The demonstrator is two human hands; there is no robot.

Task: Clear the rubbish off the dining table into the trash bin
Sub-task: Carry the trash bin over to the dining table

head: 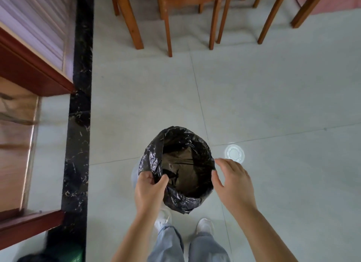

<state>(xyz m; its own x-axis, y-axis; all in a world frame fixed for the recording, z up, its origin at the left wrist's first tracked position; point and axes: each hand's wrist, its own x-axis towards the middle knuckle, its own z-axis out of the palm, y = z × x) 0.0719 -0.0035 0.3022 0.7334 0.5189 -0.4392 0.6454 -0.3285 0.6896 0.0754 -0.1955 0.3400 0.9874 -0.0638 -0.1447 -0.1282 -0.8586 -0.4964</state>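
A trash bin lined with a black plastic bag (154, 160) stands on the tiled floor just in front of my feet. Its inside looks brownish, and I cannot make out any rubbish in it. My left hand (149, 191) pinches the bag's near left rim between thumb and fingers. My right hand (232, 183) hovers at the bin's right rim, fingers spread, holding nothing. A clear round plastic lid (234, 153) lies on the floor just right of the bin. The dining table top is out of view.
Wooden chair legs (169, 27) stand at the top of the view. A black marble threshold strip (80, 115) runs down the left beside a red-framed door (33, 72). My white shoes (205, 225) are below the bin.
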